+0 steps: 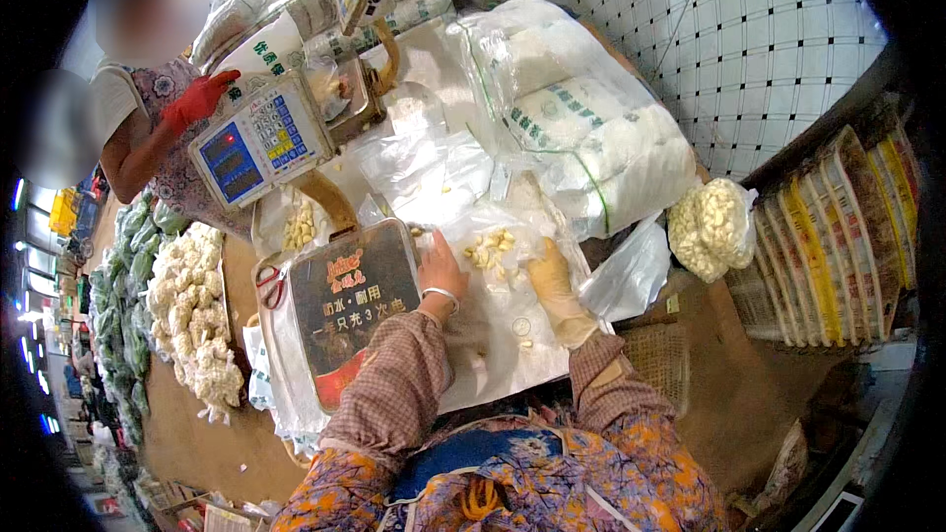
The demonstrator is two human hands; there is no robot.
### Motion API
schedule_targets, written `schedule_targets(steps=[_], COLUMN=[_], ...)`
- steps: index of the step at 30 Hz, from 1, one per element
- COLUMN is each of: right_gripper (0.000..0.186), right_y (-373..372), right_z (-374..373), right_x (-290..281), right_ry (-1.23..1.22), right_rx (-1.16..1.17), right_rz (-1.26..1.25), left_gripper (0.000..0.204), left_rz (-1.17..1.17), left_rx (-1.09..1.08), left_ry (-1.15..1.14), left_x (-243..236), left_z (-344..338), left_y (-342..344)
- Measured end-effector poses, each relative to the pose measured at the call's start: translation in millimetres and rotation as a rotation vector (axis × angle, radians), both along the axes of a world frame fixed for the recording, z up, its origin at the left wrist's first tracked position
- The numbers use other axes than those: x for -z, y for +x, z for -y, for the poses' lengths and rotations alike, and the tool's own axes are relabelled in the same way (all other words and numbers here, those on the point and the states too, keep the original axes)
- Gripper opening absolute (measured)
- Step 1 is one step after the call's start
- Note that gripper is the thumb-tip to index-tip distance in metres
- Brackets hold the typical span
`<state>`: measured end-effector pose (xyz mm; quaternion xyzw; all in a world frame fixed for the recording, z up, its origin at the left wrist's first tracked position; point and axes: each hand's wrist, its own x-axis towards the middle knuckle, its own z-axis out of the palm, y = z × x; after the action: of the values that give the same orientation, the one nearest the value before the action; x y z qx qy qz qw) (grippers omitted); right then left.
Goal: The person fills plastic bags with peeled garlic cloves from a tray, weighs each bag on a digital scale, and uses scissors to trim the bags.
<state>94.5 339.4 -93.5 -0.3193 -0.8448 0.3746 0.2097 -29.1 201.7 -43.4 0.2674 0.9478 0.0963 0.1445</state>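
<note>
Pale yellow peeled garlic cloves (pixel 490 251) lie in a small pile on a clear plastic bag (pixel 507 225) on the white-covered table. At the left side of the pile is my bare left hand (pixel 439 268), a bracelet on its wrist. Its fingers are stretched out and hold nothing; they are beside the edge of a scale platform (pixel 345 286). My right hand (pixel 554 284), in a cream glove, is at the right side of the cloves. Its fingers are bent onto the bag's edge, with the fingertips partly hidden.
A scale display (pixel 261 143) and red scissors (pixel 270 288) are on the left. Large wrapped white packs (pixel 591 128) fill the table's far right, near a bag of peeled garlic (pixel 711 230). Across the table stands a person with a red glove (pixel 200 100). Filled sacks (pixel 194 315) stand left.
</note>
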Motion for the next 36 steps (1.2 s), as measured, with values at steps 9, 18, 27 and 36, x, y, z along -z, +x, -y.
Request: schedule_targets(steps=[9, 18, 27, 36], right_gripper=[0.023, 0.024, 0.024, 0.025], right_y=[-2.5, 31.8, 12.1, -33.7], right_z=[-2.8, 52.6, 80.6, 170.5], right_x=[-43.3, -209.9, -198.0, -180.6], right_ry=[-0.819, -0.786, -0.901, -0.612], right_rx=[0.151, 0.167, 0.181, -0.590], right_rz=[-0.522, -0.589, -0.678, -0.216], left_gripper=[0.080, 0.024, 0.020, 0.021], left_rz=[-0.079, 0.502, 1.261, 1.234], left_rx=[0.061, 0.012, -0.344, -0.359], left_ry=[0.484, 0.667, 1.781, 1.510], left_x=[11.9, 12.3, -116.1, -44.6], left_z=[12.8, 49.6, 159.1, 291.4], left_y=[-1.1, 3.3, -38.0, -60.8])
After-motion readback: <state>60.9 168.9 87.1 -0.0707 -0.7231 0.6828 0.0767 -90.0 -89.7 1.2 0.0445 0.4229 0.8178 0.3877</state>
